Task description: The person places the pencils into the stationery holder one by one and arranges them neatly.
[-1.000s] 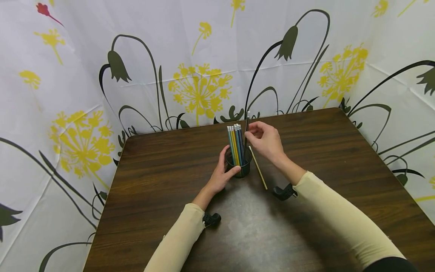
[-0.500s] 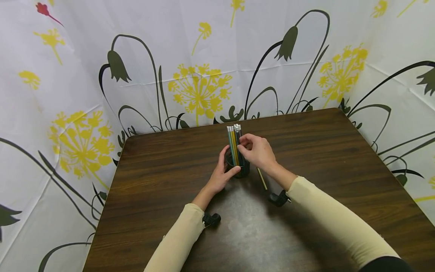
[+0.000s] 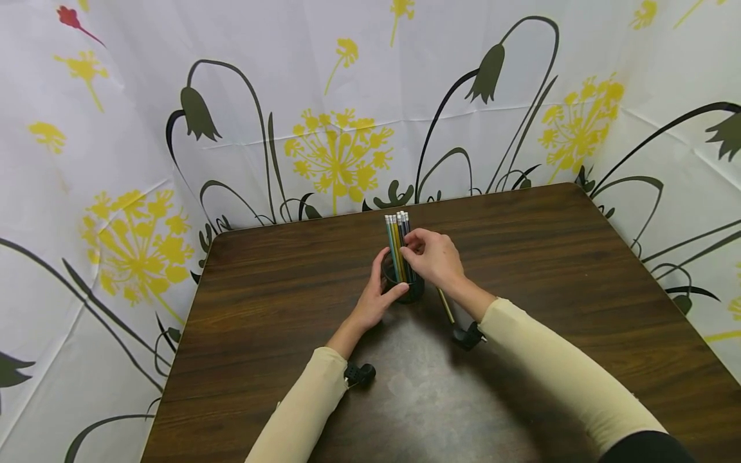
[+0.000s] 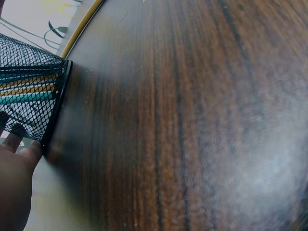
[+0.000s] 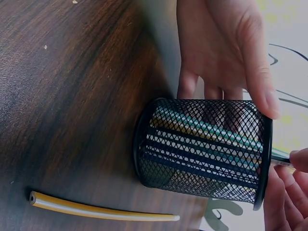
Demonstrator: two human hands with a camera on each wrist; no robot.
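A black wire-mesh pencil cup [image 5: 207, 149] stands upright on the table, holding several pencils [image 3: 396, 241] in teal, yellow and dark colours, eraser ends up. My left hand [image 3: 373, 301] grips the cup from its left side, thumb toward the front near the rim, as the right wrist view also shows. Over the cup's right rim, my right hand [image 3: 435, 257] pinches a dark pencil [image 5: 281, 161] between thumb and fingers; its lower part is inside the cup. One loose yellow pencil [image 5: 96, 208] lies on the table to the right of the cup, partly hidden by my right hand in the head view.
The brown wood-grain table [image 3: 278, 289] reaches back to a white sheet [image 3: 278, 38] printed with flowers. A black wrist device [image 3: 360, 374] sits at my left cuff, and another device [image 3: 467, 335] at my right cuff, close to the loose pencil's near end.
My right hand has moved left and down, lowering the dark pencil into the cup among the others. The left hand keeps its grip on the cup, and the loose pencil stays put.
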